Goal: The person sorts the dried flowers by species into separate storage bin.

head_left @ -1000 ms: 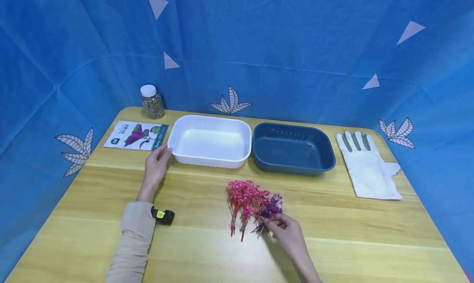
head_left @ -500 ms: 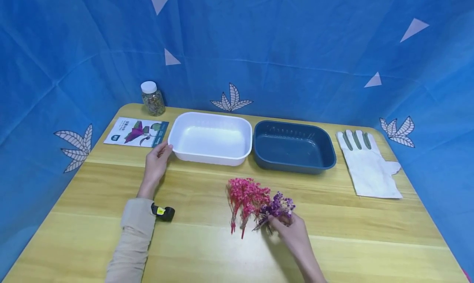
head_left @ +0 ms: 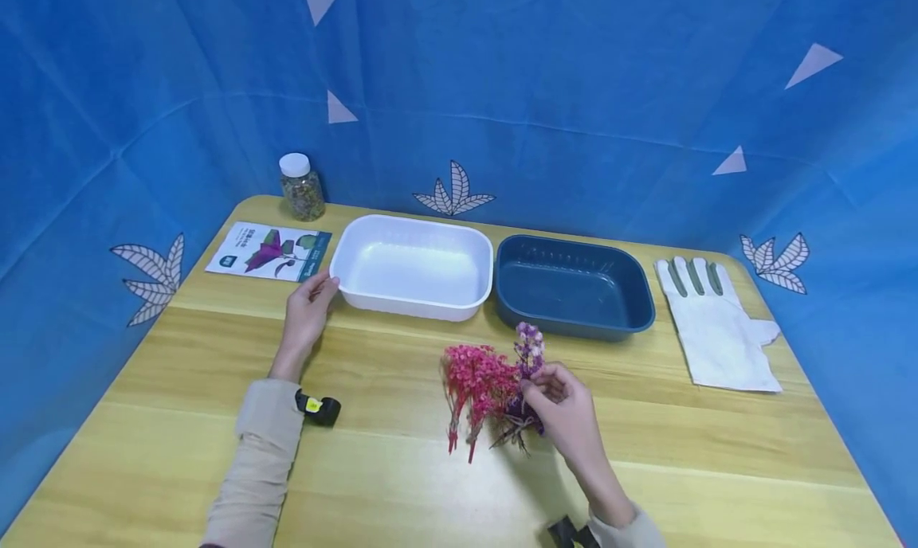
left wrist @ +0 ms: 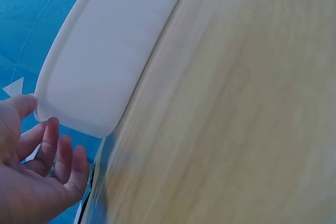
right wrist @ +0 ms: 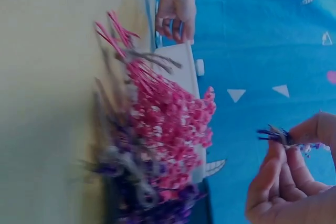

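My left hand [head_left: 307,313] pinches the rim at the near left corner of a white plastic basin [head_left: 412,265]. In the left wrist view its thumb lies over the edge and the index fingertip sits just below. Between thumb and fingertips, my right hand [head_left: 571,412] holds a small bunch of purple dried flowers [head_left: 529,342], raised above the table with blossoms upward. Its tied stems [right wrist: 275,136] poke out of the grip in the right wrist view. Below it lies another purple bunch [right wrist: 136,198], beside bunches of pink dried flowers [head_left: 476,373].
A dark blue basin [head_left: 574,289] stands right of the white one. Farther right lies a white glove [head_left: 717,333] with green finger stripes. A seed packet [head_left: 268,251] and a white-lidded jar [head_left: 303,188] are at the back left. Blue cloth [head_left: 574,70] encloses the table [head_left: 387,468].
My right hand has lifted a purple bunch off the pile and turned its blossoms upward. My left hand stays at the white basin's corner. The head view has shifted slightly.
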Motion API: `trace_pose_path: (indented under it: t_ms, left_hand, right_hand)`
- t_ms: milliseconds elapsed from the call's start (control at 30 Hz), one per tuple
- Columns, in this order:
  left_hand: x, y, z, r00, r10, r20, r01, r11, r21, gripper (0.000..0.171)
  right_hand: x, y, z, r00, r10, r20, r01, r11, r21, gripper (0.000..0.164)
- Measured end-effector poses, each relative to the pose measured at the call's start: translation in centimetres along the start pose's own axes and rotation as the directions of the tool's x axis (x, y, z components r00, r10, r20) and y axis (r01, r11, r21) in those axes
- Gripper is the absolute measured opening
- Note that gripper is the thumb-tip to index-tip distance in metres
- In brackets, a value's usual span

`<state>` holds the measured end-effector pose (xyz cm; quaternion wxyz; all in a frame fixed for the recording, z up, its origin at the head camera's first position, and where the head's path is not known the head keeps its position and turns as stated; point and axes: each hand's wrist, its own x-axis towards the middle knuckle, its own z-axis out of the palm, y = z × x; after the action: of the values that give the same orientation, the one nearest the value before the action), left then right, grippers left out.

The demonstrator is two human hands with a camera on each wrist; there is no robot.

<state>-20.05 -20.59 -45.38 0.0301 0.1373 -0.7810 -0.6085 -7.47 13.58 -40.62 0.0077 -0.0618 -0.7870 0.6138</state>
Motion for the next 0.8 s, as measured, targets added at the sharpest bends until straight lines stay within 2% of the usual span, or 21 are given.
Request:
trace_pose_path:
  t_ms: [167, 400, 533, 667, 800]
  left_hand:
    - [0.1, 0.1, 0.0, 1.0, 0.004, -0.001, -0.004, 1.0, 0.022, 0.054]
    - [0.0, 0.1, 0.1, 1.0, -0.019, -0.007, 0.019, 0.999, 0.031, 0.053]
    - [0.0, 0.1, 0.1, 1.0, -0.006, -0.007, 0.007, 1.0, 0.028, 0.053]
    - [0.2, -0.1, 0.1, 1.0, 0.007, -0.009, -0.007, 1.0, 0.028, 0.053]
    - [0.2, -0.1, 0.1, 1.0, 0.012, -0.013, -0.012, 0.999, 0.041, 0.053]
  right_hand:
    - [2.2, -1.6, 0.7, 0.997, -0.076, 0.029, 0.075, 0.997, 0.037, 0.012]
    - [5.3, -3.4, 1.6, 0.984, -0.12, 0.131, 0.122, 0.992, -0.009, 0.015]
    - [7.1, -4.4, 2.3, 0.972, -0.135, 0.192, 0.136, 0.991, 0.006, 0.018]
    - [8.7, -5.3, 3.1, 0.967, -0.137, 0.216, 0.134, 0.991, 0.03, 0.019]
    - [10.2, -6.1, 4.1, 0.961, -0.139, 0.24, 0.14, 0.99, 0.012, 0.021]
